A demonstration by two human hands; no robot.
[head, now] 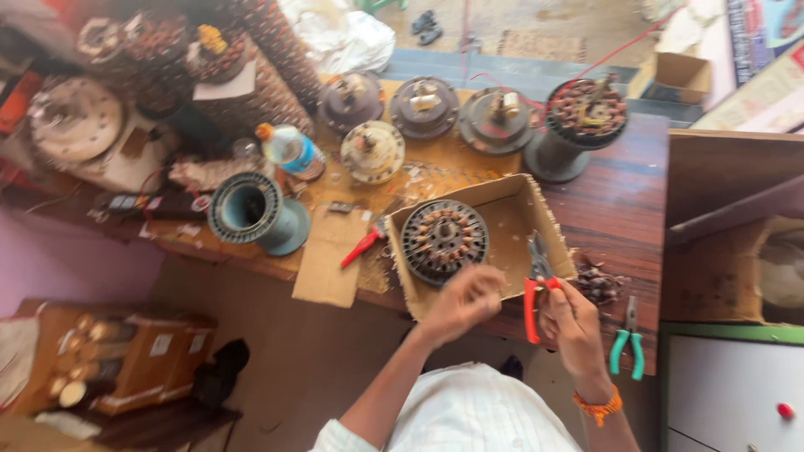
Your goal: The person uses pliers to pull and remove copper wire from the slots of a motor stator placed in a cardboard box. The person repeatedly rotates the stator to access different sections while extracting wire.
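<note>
A round motor stator [444,240] with copper windings lies in a shallow cardboard tray [517,209] on the wooden bench. My left hand [469,300] hovers at the stator's near edge, fingers curled and pinched together; whether it holds a wire is too blurred to tell. My right hand [574,322] grips red-handled pliers [535,285], jaws pointing up over the tray's near right corner. An orange band circles my right wrist.
Green-handled pliers [627,341] and a heap of copper scrap [596,283] lie right of the tray. A red-handled tool [363,243], a grey spool [251,211], a plastic bottle [289,149], several motor parts [423,106] and a wound stator [584,113] crowd the bench. A cabinet [737,226] stands right.
</note>
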